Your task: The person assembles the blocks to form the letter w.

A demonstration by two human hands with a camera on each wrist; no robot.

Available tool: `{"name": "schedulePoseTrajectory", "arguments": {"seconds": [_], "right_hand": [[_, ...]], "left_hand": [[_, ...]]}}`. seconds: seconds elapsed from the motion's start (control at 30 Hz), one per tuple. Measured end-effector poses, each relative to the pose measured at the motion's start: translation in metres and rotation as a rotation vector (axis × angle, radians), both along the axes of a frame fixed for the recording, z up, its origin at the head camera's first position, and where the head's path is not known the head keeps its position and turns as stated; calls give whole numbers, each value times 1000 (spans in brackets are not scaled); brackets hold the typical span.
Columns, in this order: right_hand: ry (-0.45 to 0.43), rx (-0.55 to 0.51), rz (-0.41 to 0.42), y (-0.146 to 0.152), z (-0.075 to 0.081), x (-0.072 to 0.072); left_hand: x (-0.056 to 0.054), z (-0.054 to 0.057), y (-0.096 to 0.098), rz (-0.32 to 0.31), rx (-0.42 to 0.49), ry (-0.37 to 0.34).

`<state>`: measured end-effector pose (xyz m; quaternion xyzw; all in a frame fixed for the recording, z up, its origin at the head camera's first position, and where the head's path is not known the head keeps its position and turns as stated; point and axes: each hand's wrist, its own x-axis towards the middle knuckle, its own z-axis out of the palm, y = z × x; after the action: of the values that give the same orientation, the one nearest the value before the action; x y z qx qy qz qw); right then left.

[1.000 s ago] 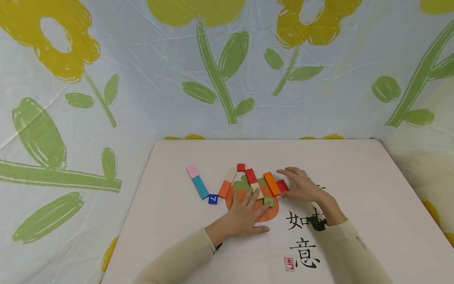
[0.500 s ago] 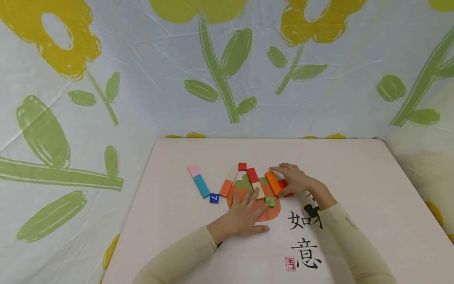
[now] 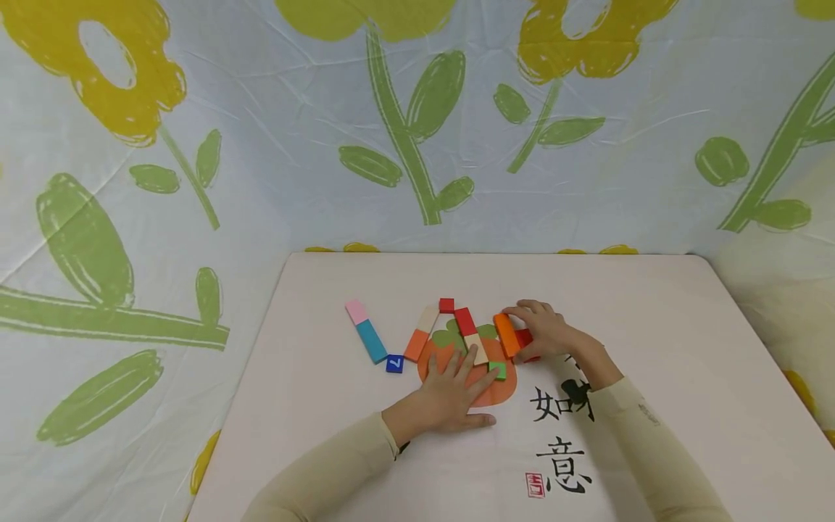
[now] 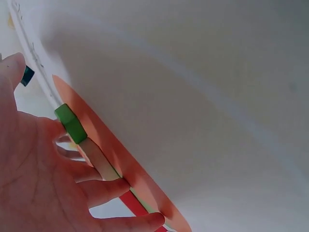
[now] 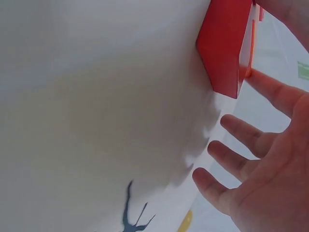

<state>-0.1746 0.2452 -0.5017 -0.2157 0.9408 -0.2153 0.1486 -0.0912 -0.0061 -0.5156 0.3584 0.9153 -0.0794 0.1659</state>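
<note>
An orange block [image 3: 505, 334] lies between the thumb and index finger of my right hand [image 3: 548, 335], which pinches it by its two ends. Beside it, partly under that hand, is a red block [image 3: 525, 338]; the right wrist view shows this red block [image 5: 224, 46] large and near. My left hand [image 3: 449, 399] lies with fingers spread across the row of blocks. Its fingers touch or nearly touch a cream block [image 3: 480, 353] and a green block [image 3: 498, 370] marked with a character. In the left wrist view the green block [image 4: 72, 125] sits by the fingers.
The row continues leftward with a red block [image 3: 464, 321], small red cube [image 3: 446, 305], cream block [image 3: 427, 319], orange-red block [image 3: 416, 345], blue cube [image 3: 394, 363] marked 7, teal block [image 3: 372, 341] and pink block [image 3: 356, 312]. Printed characters [image 3: 562, 464] mark the pale table.
My right hand has come over to the left and taken hold of the orange block, which has shifted slightly right and turned a little. The left hand stays in place.
</note>
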Motion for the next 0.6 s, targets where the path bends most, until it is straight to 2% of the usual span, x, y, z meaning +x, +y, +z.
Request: {"name": "schedulePoseTrajectory", "arguments": {"seconds": [0.27,0.6], "right_hand": [[58,-14,-72,11,-5,8],[100,5,-230,13,-18,24]], "left_hand": [[-1,2,1,5,0,-4],[0,2,1,3,-9,2]]}}
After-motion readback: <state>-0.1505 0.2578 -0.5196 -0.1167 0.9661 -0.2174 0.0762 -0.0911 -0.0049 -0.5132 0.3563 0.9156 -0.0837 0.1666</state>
